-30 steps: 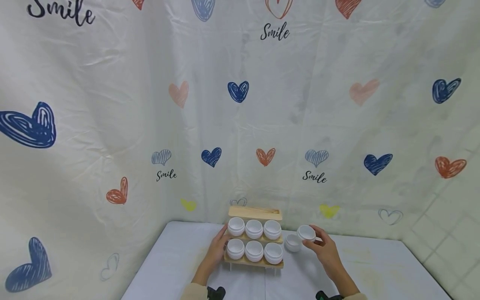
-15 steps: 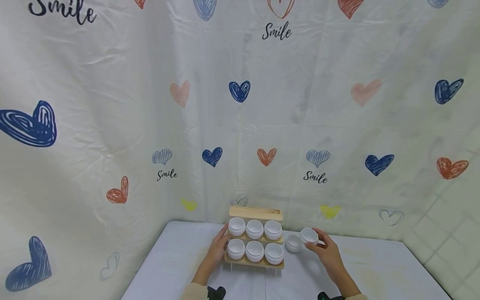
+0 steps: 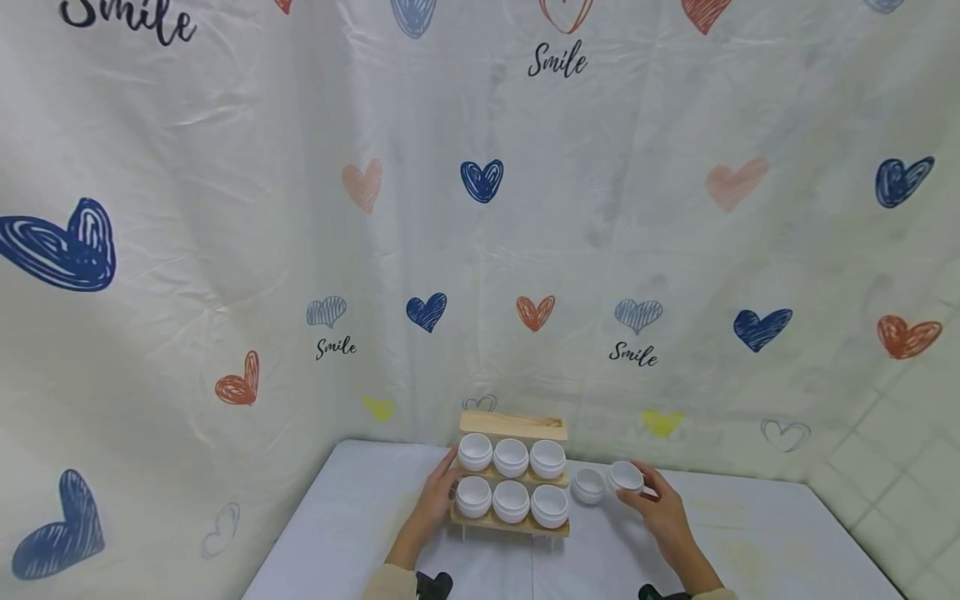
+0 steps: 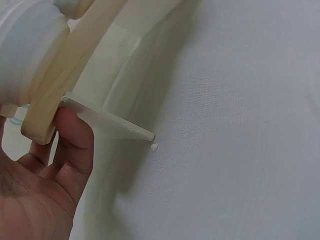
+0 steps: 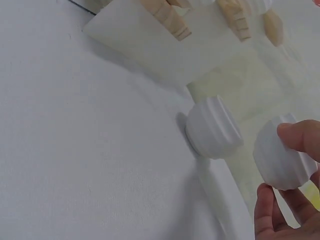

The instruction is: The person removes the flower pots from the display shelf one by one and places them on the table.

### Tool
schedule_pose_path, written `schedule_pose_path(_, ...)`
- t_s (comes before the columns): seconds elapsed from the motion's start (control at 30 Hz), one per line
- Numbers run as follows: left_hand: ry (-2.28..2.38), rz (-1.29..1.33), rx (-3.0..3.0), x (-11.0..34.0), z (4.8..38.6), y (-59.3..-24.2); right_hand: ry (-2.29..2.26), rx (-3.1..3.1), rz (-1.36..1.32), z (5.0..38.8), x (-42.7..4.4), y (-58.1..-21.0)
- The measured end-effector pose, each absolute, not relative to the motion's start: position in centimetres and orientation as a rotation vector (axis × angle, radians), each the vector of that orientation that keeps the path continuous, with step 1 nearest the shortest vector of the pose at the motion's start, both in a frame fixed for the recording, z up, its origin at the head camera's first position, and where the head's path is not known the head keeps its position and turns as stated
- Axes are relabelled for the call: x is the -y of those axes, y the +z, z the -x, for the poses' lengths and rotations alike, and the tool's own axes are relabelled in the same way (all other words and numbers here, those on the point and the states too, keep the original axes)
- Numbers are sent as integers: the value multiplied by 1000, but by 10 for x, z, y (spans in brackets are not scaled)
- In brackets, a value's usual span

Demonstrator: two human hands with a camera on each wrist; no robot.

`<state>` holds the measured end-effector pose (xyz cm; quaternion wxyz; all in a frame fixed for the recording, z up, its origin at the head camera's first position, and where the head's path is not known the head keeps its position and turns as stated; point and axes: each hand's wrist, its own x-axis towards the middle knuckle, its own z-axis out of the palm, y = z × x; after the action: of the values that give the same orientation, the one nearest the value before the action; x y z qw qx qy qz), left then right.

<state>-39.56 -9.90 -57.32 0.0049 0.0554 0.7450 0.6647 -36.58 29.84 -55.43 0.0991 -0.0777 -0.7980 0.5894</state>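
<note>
My left hand (image 3: pixel 435 498) grips the left end of a tiered wooden rack (image 3: pixel 510 525). In the left wrist view, the thumb presses against the shelf's wooden end (image 4: pixel 42 117), beside a thin translucent leg (image 4: pixel 110 117). Two rows of small white cups (image 3: pixel 511 501) fill the rack's tiers, mouths up. At the right, my right hand (image 3: pixel 663 508) pinches another small white cup (image 5: pixel 282 155) between thumb and fingers. Just left of it, one more white cup (image 5: pixel 212 127) stands upright on the table. Whether the held cup touches the table cannot be told.
A white-covered table (image 3: pixel 750 533) lies under everything. Behind it hangs a white cloth backdrop (image 3: pixel 562 233) printed with hearts and "Smile". The rack's plain wooden top bar (image 3: pixel 513 426) stands close to that backdrop.
My right hand has moved the held cup slightly right and down, away from the standing cup. The left hand keeps its grip on the rack. The view has shifted a little.
</note>
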Motion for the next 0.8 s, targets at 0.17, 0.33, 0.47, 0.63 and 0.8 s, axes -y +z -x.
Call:
schedule_pose_path(0.17,2073,-180,-2334,100,395,-573,1708,2380,252,367,-303,-560)
schedule_pose_path(0.33,2076,-172,-2338,100,394,-572,1704,2389,257,367,-304,-560)
schedule_pose_path(0.47,2077,-174,-2341,100,394,-572,1692,2402,255,368,-304,-560)
schedule_pose_path(0.63,2068,-175,-2353,100,397,-574,1676,2431,264,370,-306,-562)
schedule_pose_path(0.8,2037,-177,-2373,100,399,-577,1648,2478,274,373,-310,-566)
